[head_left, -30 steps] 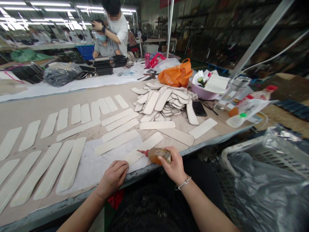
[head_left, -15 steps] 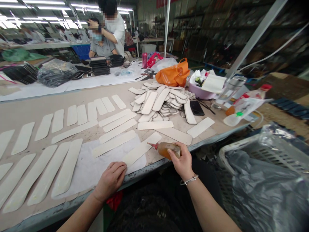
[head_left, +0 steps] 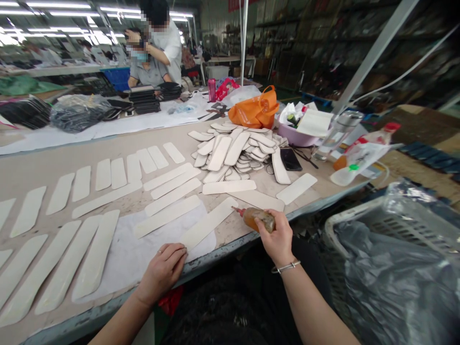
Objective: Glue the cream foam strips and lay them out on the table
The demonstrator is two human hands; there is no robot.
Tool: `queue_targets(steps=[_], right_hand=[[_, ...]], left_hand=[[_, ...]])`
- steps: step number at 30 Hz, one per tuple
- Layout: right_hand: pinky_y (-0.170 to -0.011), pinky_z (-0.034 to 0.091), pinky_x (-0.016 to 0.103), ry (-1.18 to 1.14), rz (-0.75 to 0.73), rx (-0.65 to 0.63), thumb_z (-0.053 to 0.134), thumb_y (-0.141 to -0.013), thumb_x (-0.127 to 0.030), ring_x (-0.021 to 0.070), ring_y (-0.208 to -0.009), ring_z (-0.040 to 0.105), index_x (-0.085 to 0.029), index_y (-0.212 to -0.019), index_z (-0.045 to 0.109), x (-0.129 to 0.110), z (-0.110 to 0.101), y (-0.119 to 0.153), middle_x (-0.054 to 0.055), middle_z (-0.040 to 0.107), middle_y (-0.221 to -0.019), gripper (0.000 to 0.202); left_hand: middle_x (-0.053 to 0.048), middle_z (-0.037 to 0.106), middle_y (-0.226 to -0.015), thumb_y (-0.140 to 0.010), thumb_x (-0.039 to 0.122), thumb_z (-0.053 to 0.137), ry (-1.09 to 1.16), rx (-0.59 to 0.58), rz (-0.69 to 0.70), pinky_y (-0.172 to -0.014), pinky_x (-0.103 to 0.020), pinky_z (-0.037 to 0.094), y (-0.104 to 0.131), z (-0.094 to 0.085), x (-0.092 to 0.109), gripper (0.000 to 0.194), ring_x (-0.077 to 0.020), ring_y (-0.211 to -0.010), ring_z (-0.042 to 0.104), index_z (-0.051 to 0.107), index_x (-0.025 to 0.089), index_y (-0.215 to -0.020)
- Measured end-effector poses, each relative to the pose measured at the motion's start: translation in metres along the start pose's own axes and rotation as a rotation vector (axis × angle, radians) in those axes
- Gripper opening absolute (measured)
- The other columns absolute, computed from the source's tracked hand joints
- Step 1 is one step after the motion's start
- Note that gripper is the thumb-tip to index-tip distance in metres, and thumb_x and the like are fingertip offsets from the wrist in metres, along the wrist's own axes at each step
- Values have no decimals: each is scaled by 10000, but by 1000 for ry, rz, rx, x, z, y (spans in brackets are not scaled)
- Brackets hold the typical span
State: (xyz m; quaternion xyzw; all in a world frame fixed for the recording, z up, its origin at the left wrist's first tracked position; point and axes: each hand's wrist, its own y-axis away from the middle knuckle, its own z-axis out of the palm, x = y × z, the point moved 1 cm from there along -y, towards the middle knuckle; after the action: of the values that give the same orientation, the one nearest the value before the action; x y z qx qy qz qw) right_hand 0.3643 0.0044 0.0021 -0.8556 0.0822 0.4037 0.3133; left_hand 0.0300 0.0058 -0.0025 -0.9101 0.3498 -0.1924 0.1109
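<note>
My left hand (head_left: 166,266), fingers together, presses on the near end of a cream-coloured flat strip (head_left: 210,223). That strip slants across a white sheet (head_left: 122,261) near the table edge. In my right hand (head_left: 281,237) is a squeeze glue bottle (head_left: 256,218) of amber liquid, held tilted. Its red nozzle points left, close to the strip's far end; whether it touches cannot be told. Several similar strips (head_left: 167,216) lie beyond and to the left, some with a glossy surface.
A heap of dark-edged pads (head_left: 235,151) lies beyond the strips. Past it are an orange bag (head_left: 253,111), a purple basin (head_left: 296,136), a phone (head_left: 291,159) and a clear bottle (head_left: 338,136). A plastic crate (head_left: 359,215) stands at my right. Two people are across the table.
The glue bottle has moved right and slightly away with my right hand, its nozzle shifting along the strip to the far end. My left hand stays on the near end.
</note>
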Motion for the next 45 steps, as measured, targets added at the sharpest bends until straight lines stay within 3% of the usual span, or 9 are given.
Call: queue_targets(steps=[4, 11, 22, 31, 38, 41, 45], right_hand=[[-789, 483, 369, -6, 25, 59, 617, -788, -351, 208, -862, 572, -197, -1004, 540, 1, 8, -7, 61, 599, -931, 276], [-790, 485, 382, 19, 25, 5, 592, -792, -346, 219, -873, 558, -194, -1019, 534, 3, 26, -15, 69, 587, -926, 279], [-804, 474, 380, 69, 33, 29, 604, -789, -363, 215, -869, 564, -197, -991, 548, 9, 4, -5, 62, 599, -922, 267], [-796, 482, 378, -64, 50, -98, 638, -766, -360, 214, -861, 580, -205, -971, 562, -1, 4, 5, 53, 620, -925, 268], [-802, 479, 401, 0, 57, 29, 593, -789, -405, 232, -877, 577, -182, -1005, 557, 3, 15, -5, 86, 611, -946, 313], [-787, 481, 402, 12, 53, -31, 584, -778, -462, 241, -851, 584, -175, -986, 575, -5, 18, -1, 93, 619, -926, 355], [-811, 469, 433, -104, 122, -206, 632, -678, -558, 273, -847, 593, -214, -967, 606, -6, 21, 14, 72, 635, -934, 449]], left_hand=[[-83, 625, -950, -836, 132, 541, 13, 26, 28, -821, -337, 499, -2, -1, 0, 146, -171, -877, 577, 609, 158, -963], [-73, 623, -928, -836, 145, 553, 21, 46, 32, -800, -328, 510, -6, -2, 0, 121, -165, -847, 586, 613, 160, -939], [-82, 607, -907, -814, 129, 584, 3, 74, 8, -798, -330, 497, -5, 2, -1, 94, -170, -846, 569, 615, 134, -902], [-74, 594, -893, -817, 131, 569, -16, 71, -24, -802, -328, 497, -5, 3, 0, 79, -167, -836, 569, 604, 140, -887], [-75, 601, -903, -840, 162, 514, -11, 62, -68, -804, -346, 502, -4, 7, -5, 107, -170, -838, 571, 605, 158, -896], [-82, 601, -885, -838, 143, 484, -12, 72, -121, -783, -337, 506, -2, 3, 2, 123, -175, -844, 559, 598, 158, -879], [-85, 593, -802, -812, 151, 483, -47, 24, -141, -743, -340, 500, -2, 0, 6, 104, -188, -798, 539, 586, 158, -802]])
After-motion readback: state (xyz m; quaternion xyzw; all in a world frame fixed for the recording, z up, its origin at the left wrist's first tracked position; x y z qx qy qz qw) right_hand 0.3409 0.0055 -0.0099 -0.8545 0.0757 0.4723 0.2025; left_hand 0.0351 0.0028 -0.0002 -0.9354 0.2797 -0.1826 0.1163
